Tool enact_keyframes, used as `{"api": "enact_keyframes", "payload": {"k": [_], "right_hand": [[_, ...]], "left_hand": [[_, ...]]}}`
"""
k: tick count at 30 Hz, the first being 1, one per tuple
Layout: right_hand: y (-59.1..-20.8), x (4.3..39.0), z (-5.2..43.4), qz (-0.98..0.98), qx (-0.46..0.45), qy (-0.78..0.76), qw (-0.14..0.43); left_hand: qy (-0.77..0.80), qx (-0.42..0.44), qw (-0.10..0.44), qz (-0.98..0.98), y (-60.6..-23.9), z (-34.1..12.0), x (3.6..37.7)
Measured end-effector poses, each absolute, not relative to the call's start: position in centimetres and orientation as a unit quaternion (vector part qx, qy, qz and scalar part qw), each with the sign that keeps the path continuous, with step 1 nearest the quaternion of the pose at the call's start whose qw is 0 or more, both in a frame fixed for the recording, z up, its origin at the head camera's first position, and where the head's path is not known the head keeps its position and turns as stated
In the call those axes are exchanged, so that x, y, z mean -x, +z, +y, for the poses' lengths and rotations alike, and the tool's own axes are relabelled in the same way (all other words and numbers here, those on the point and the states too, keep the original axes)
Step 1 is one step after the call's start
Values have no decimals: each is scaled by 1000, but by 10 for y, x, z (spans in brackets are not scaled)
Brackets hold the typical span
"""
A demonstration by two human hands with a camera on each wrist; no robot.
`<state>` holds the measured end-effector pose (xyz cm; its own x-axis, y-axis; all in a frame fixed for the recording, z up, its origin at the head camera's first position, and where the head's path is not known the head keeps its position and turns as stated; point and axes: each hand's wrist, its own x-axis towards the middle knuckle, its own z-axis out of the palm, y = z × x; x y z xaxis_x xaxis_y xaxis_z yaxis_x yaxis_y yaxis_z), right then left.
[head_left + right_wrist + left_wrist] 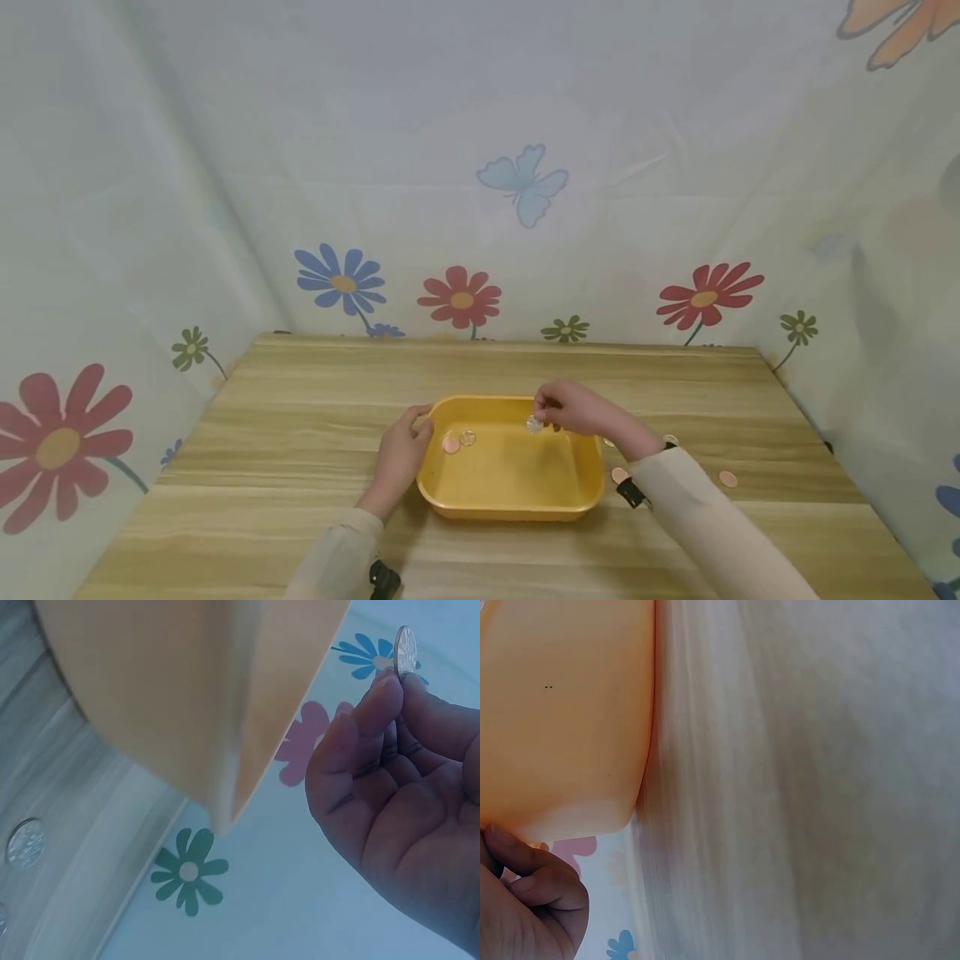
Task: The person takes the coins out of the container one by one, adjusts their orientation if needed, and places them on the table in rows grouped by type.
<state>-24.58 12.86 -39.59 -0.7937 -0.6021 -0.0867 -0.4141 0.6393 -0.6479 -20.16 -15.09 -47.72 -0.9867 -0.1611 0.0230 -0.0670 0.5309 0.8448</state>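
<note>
Directly above the yellow tray [450, 492], near its far right part, the right hand [573, 407] holds a silver coin [534, 424]. Thumb and fingertips are pinched together on the coin, which hangs just below them, over the tray's floor rather than its rim. In the right wrist view the coin [405, 649] stands on edge between thumb and forefinger, its flat faces against the finger pads, so its thin edge points down toward the tray.

The left hand [402, 457] rests on the tray's left wall, thumb over the rim and fingers curled around the outside, holding it. That hand is well apart from the held coin; the right hand is the one at it.

Inside the tray, by its far left corner, lie two coins [458, 441], one coppery, one paler, touching or nearly so. On the table [300, 467] to the right of the tray lie more coins [727, 478], partly hidden behind the right sleeve.
</note>
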Motion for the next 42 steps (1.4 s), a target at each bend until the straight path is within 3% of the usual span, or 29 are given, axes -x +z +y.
{"api": "enact_keyframes", "payload": {"k": [42], "right_hand": [[-421,223,288,929,135,-337,67]], "left_hand": [[-476,-67,39,-876,-477,-146,201]]}}
